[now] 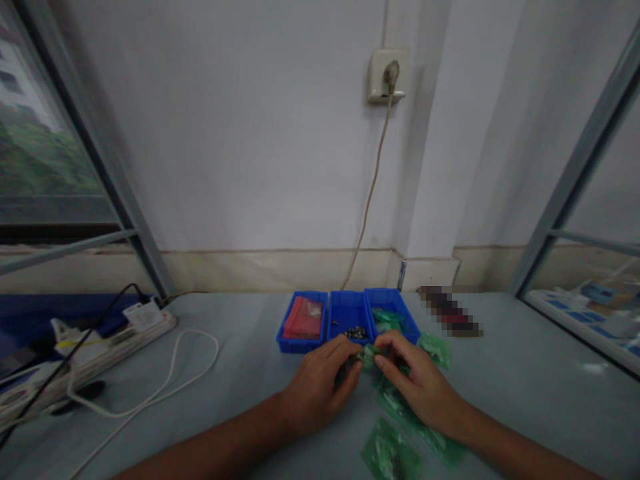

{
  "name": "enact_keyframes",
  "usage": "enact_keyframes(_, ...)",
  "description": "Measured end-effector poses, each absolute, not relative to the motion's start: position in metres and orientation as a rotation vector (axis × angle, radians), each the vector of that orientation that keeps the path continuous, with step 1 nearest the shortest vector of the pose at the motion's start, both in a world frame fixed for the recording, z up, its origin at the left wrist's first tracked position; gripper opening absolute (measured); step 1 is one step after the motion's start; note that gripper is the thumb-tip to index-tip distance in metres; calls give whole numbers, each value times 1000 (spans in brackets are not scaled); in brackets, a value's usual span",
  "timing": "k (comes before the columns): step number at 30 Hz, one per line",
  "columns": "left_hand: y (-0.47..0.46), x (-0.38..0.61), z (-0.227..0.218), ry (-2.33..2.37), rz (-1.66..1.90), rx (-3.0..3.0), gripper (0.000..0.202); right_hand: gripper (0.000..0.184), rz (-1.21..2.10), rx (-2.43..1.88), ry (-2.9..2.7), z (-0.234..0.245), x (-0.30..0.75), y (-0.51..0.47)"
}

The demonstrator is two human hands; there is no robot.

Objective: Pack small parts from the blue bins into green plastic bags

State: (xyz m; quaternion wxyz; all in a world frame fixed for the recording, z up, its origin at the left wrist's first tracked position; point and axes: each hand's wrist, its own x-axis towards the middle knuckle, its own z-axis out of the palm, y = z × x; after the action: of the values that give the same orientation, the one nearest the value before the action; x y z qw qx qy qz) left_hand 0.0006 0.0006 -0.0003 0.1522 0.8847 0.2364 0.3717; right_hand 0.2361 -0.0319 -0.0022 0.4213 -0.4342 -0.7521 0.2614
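Note:
My left hand (pixel 320 383) and my right hand (pixel 417 380) meet over the grey table, just in front of three blue trays. Both pinch the same small green plastic bag (pixel 369 357) between fingertips and thumbs. Several more green bags (pixel 395 453) lie on the table under and beside my right wrist, and another green bag (pixel 436 348) lies to the right of my right hand. The left blue tray (pixel 301 320) holds red bags, the middle blue tray (pixel 349 319) holds small dark metal parts, and the right blue tray (pixel 393 310) holds green bags.
A white power strip (pixel 107 340) with plugs and a looping white cable (pixel 190 363) lies at the left. A wall socket (pixel 387 75) with a hanging cord is on the wall behind. A blurred dark object (pixel 450 312) sits right of the trays. Metal frame bars stand at both sides.

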Motion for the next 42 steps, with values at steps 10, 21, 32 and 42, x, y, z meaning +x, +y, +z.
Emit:
enact_keyframes(10, -1, 0, -2, 732, 1102, 2500, 25, 15, 678, -1059, -1803, 0, 234, -37)
enact_keyframes(21, -2, 0, 0, 728, 1088, 2507, 24, 15, 673, -1043, -1784, -4, 235, -35)
enact_keyframes(32, -1, -1, -2, 719, 1097, 2521, 25, 14, 643, -1043, -1795, -4, 236, -35)
enact_keyframes(42, -1, 0, 0, 730, 1060, 2497, 24, 13, 639, -1056, -1804, -3, 236, -35)
